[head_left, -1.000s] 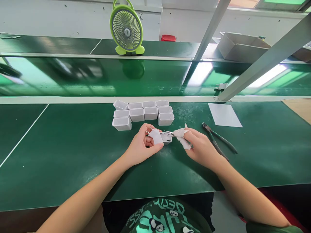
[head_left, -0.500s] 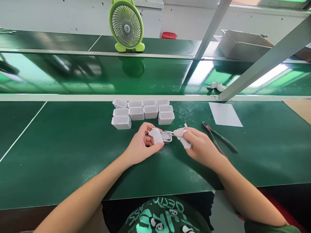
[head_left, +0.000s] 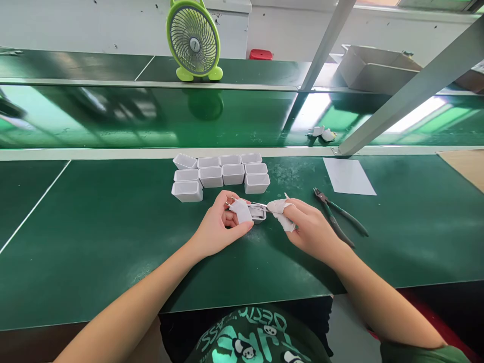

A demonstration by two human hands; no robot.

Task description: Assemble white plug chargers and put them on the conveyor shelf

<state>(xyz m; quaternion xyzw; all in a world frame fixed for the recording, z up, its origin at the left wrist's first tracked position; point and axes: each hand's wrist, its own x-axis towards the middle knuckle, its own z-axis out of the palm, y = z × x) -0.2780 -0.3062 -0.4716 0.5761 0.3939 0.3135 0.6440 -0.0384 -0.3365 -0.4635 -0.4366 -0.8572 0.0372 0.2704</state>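
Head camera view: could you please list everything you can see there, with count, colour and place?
small tubs: about ten, white, clustered mid-bench
held tub: one, white, between both hands
thin blade: one, metallic, over the held tub
cutters: one, dark green handles, right of the hands
paper sheet: one, white, right on the bench
fan: one, lime green, far shelf
red object: one, far shelf
cardboard box: one, grey, far right
scraps: white, on the shiny belt
bench: green
left hand: white-taped thumb, grips the held tub
right hand: white-taped finger, holds the blade
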